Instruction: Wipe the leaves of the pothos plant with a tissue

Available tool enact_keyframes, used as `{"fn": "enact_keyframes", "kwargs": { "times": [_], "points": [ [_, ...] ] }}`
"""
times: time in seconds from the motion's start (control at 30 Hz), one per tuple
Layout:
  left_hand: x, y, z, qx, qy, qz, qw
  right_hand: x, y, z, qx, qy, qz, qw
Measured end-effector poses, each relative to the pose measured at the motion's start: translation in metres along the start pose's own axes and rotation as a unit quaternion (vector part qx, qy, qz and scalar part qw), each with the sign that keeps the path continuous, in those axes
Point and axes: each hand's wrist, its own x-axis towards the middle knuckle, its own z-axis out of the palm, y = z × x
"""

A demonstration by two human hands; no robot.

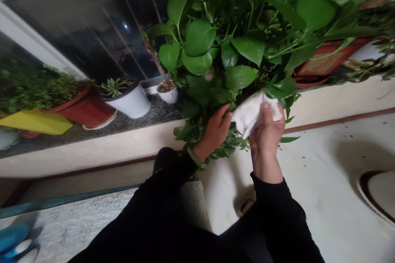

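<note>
My right hand (268, 127) is closed around a crumpled white cloth (251, 111), its thumb pressed on top. The cloth lies against the lower leaves of a large, glossy green leafy plant (240, 78). Just left of the cloth is my left hand (216, 131), with a green bangle (196, 158) at the wrist. Its thumb and fingers are drawn together among the leaves at the cloth's left edge; what they pinch is hard to make out. Foliage hides the big plant's own pot.
Along the dark stone sill (160, 113) stand a small white pot (168, 92), a white pot with a succulent (131, 102) and a red-brown pot (84, 109). Another red pot (333, 59) is at right. A window (101, 28) rises behind. A round stool-like object (381, 193) sits lower right.
</note>
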Motion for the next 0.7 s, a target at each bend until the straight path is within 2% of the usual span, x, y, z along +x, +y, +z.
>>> {"fn": "enact_keyframes", "kwargs": {
  "times": [0.07,0.13,0.2,0.3,0.37,0.43,0.57,0.7],
  "points": [
    [0.004,-0.008,-0.001,-0.001,0.011,0.013,1.0,0.002,-0.006,-0.011,-0.027,0.041,-0.055,0.997],
    [0.008,-0.013,-0.002,-0.01,0.005,0.013,1.0,0.0,-0.009,-0.02,-0.102,0.061,-0.111,0.987],
    [0.008,-0.014,-0.003,-0.017,-0.002,0.015,1.0,-0.006,-0.008,-0.024,-0.195,0.018,-0.12,0.973],
    [0.005,-0.014,-0.003,-0.01,-0.018,0.03,0.999,-0.017,0.003,-0.018,-0.279,-0.105,-0.079,0.951],
    [0.002,-0.014,-0.004,0.013,-0.032,0.046,0.998,-0.019,0.014,-0.011,-0.273,-0.143,-0.066,0.949],
    [0.0,-0.016,-0.005,0.043,-0.044,0.07,0.996,-0.016,0.022,-0.004,-0.242,-0.134,-0.071,0.958],
    [-0.003,-0.019,-0.006,0.085,-0.052,0.088,0.991,-0.004,0.023,-0.001,-0.173,-0.071,-0.097,0.977],
    [-0.024,-0.01,-0.002,0.058,-0.035,0.111,0.992,0.005,0.006,-0.015,-0.107,0.005,-0.128,0.986]
  ]
}}
